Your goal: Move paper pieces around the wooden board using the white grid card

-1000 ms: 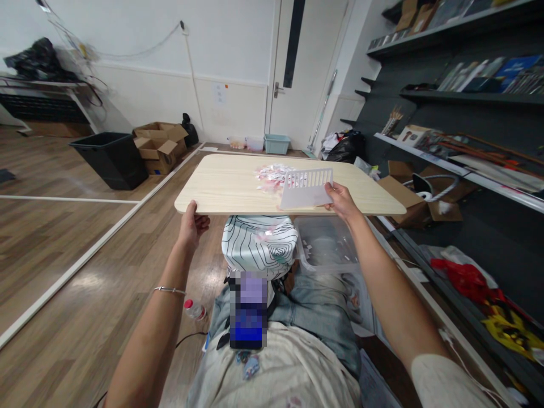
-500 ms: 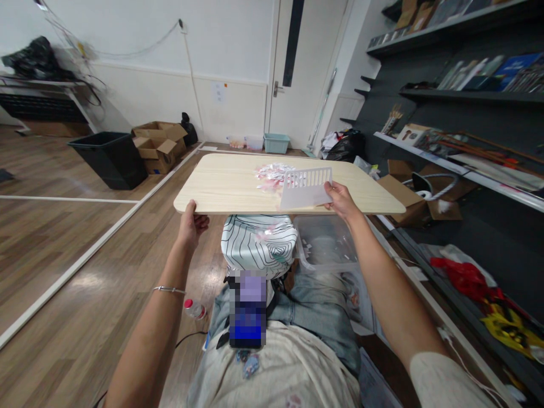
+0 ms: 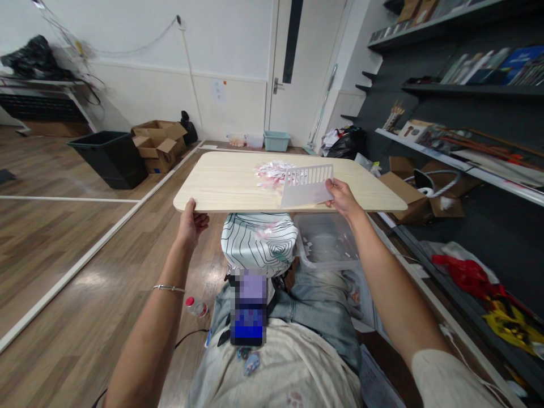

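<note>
My left hand point(image 3: 193, 222) is closed on the front left corner of a pale wooden tabletop point(image 3: 225, 175), thumb on top and fingers curled beneath. In my right hand point(image 3: 341, 198) is a thin white plastic panel point(image 3: 304, 194) with a row of slots along its upper edge. The hand pinches it at its right end, and the panel leans at a slant over the front part of the tabletop. Just behind and left of it lies a pile of small white and pink pieces point(image 3: 272, 173), partly covered by the panel. The pieces are too small to name.
Below the tabletop are a patterned cloth-covered seat point(image 3: 255, 243) and a clear plastic bin point(image 3: 327, 258) with small white bits. A red-capped bottle point(image 3: 196, 307) is on the floor at left. Shelves point(image 3: 467, 93) and an open cardboard box point(image 3: 402, 192) line the right side.
My right hand and the slotted panel have shifted very slightly right and up. My left hand keeps its hold on the tabletop corner, and the pile looks the same.
</note>
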`<state>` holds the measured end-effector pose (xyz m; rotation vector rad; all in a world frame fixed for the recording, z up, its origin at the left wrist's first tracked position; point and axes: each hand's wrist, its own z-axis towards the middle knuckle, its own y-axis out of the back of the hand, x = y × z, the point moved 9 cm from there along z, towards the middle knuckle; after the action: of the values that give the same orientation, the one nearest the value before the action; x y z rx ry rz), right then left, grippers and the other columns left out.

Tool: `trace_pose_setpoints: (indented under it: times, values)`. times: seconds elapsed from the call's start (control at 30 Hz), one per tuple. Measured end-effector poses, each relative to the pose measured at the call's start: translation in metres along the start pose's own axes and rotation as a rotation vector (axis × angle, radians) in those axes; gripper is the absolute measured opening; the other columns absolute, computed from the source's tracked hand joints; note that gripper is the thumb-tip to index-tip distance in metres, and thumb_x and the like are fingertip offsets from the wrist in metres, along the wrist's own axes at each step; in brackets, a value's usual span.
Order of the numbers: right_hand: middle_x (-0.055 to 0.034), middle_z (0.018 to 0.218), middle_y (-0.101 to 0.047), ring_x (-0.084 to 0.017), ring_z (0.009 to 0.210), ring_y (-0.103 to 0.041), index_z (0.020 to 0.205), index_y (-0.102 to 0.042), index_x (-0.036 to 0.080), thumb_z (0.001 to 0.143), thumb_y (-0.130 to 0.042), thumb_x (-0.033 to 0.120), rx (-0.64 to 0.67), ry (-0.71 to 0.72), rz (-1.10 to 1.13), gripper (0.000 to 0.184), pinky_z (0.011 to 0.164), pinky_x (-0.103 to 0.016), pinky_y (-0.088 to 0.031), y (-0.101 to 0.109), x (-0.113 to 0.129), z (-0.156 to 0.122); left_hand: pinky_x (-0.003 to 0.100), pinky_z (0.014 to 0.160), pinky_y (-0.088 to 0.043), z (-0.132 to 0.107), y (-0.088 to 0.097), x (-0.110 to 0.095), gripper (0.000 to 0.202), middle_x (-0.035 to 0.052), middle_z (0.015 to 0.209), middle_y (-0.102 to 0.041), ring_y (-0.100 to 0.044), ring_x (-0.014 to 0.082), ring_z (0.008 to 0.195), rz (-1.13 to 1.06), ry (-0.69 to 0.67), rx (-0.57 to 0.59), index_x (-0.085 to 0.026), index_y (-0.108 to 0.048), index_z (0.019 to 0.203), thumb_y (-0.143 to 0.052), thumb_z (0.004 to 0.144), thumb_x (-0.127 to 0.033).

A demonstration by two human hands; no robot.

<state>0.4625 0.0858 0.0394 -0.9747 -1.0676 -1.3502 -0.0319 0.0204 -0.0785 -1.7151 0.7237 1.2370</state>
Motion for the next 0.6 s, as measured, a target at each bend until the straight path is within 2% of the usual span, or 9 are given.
trace_pose_setpoints:
  times: [0.13,0.37,0.47,0.6]
  values:
    - [0.0026,0.07,-0.068,-0.01,0.049,-0.057,0.092,-0.067,0.023,0.075,-0.097,0.08,-0.015,-0.005,-0.009,0.067,0.035,-0.019,-0.038,0.0004,0.0007,-0.0006,0.029,0.044,-0.035,0.0,0.0022,-0.0018,0.057,-0.0041,0.054,-0.049,-0.056,0.0194,0.049,0.029,-0.005,-0.019,-0.03,-0.049,0.078,-0.077,0.074,-0.08]
    - [0.0021,0.071,-0.07,-0.009,0.05,-0.055,0.092,-0.069,0.022,0.058,-0.1,0.089,0.011,0.003,0.017,0.081,0.035,-0.018,-0.039,0.0004,-0.001,-0.0003,0.029,0.044,-0.033,0.002,0.0018,-0.0006,0.059,-0.0048,0.054,-0.046,-0.051,0.0174,0.047,0.022,0.01,0.004,-0.03,-0.047,0.076,-0.079,0.072,-0.08]
    - [0.002,0.072,-0.07,-0.009,0.049,-0.055,0.092,-0.069,0.022,0.066,-0.099,0.085,0.0,-0.006,0.004,0.075,0.035,-0.018,-0.039,0.0009,-0.0017,-0.0007,0.027,0.044,-0.031,-0.0001,-0.0003,-0.0019,0.058,-0.0043,0.055,-0.048,-0.048,0.015,0.047,0.003,-0.006,0.009,-0.029,-0.049,0.074,-0.079,0.071,-0.079]
    - [0.0015,0.073,-0.071,-0.01,0.049,-0.056,0.093,-0.068,0.023,0.074,-0.097,0.081,-0.01,-0.011,-0.013,0.068,0.035,-0.018,-0.039,0.001,-0.0016,-0.0003,0.028,0.043,-0.032,-0.0019,-0.0012,-0.0028,0.059,-0.0047,0.053,-0.047,-0.049,0.0164,0.046,0.013,-0.011,0.009,-0.03,-0.047,0.075,-0.079,0.072,-0.079]
